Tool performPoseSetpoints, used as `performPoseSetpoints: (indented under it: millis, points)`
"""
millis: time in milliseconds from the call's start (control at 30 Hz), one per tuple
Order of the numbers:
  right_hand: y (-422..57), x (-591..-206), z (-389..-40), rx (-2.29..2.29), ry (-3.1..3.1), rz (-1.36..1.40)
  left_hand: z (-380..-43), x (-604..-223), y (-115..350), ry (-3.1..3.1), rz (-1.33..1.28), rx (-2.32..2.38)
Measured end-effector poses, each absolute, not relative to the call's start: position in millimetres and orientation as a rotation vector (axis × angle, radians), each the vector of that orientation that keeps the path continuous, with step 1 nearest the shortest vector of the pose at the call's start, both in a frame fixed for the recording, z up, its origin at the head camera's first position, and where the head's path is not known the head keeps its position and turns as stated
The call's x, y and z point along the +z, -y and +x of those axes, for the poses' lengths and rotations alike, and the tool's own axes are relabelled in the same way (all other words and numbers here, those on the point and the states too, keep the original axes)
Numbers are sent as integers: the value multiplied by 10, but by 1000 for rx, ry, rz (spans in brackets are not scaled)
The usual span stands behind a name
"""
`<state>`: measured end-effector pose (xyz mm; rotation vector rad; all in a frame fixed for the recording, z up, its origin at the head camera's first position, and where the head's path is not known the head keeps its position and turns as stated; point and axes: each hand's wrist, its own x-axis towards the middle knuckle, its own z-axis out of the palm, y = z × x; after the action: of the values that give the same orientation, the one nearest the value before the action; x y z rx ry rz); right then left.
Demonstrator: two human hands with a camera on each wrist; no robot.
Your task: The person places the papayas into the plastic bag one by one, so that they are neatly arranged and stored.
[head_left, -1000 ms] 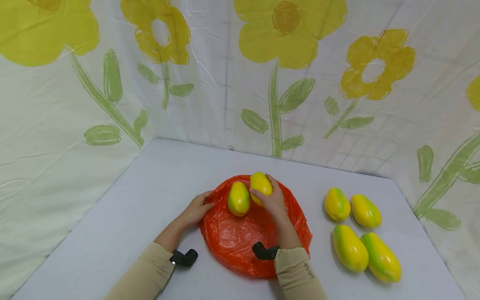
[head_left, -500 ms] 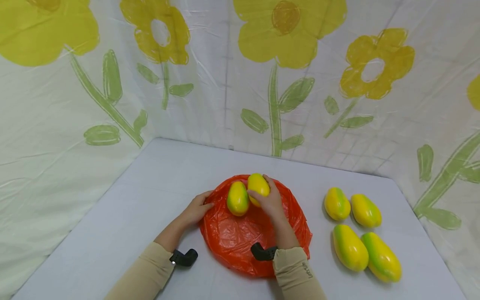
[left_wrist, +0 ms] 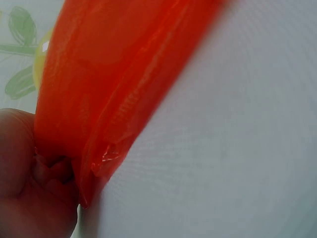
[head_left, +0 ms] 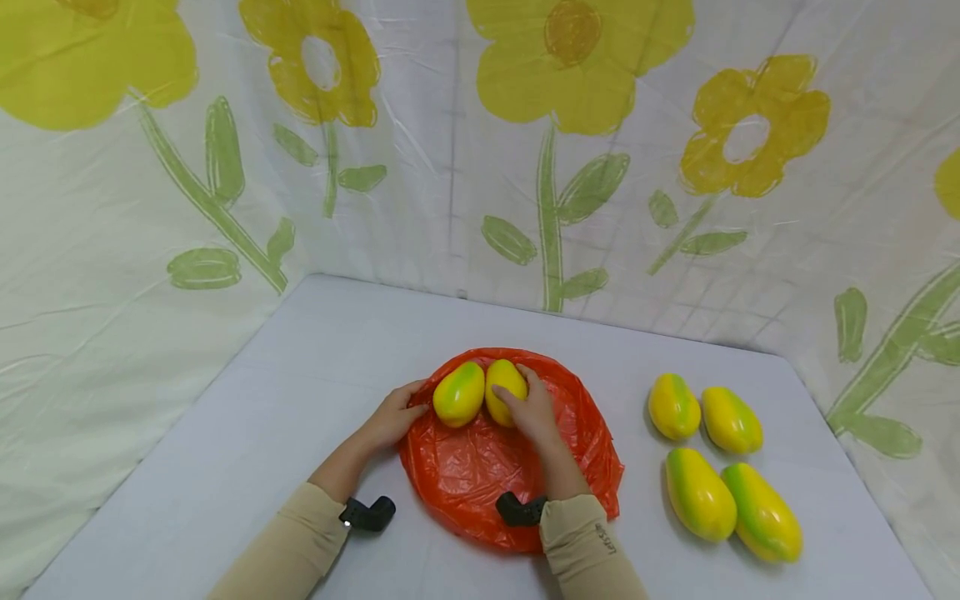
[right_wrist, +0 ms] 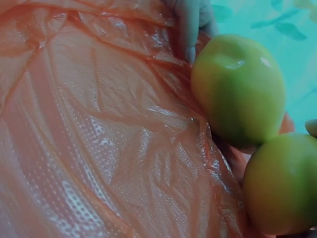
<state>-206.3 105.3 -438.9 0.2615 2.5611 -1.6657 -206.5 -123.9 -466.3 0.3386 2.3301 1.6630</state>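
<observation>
A red plastic bag [head_left: 480, 475] is spread over a round, shallow basket on the table. My left hand [head_left: 390, 415] grips its left rim, thumb on the inside; in the left wrist view, curled fingers bunch against the red plastic [left_wrist: 104, 84]. With my right hand [head_left: 534, 410] I hold a yellow-green papaya [head_left: 499, 375] at the far part of the basket, fingers on its right side and thumb across its front. Another papaya [head_left: 459, 396] leans to its left inside the basket. The right wrist view has the held papaya [right_wrist: 285, 183] against the other one [right_wrist: 237, 89].
Several more papayas lie on the white table right of the basket, including a far one [head_left: 675, 407] and a near one [head_left: 763, 512]. Flower-printed white curtains [head_left: 420, 217] hang behind and beside the table [head_left: 315, 350].
My right hand has moved left and slightly nearer with its papaya. The other papaya has shifted left and tilted over. My left hand has stayed at the rim.
</observation>
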Motion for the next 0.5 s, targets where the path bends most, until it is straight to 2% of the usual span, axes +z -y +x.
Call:
performPoseSetpoints:
  millis: [500]
  points:
    - [-1027, -4403, -2043, -1717, -2550, 225, -2056, -4655, 1240, -2330, 330, 1665]
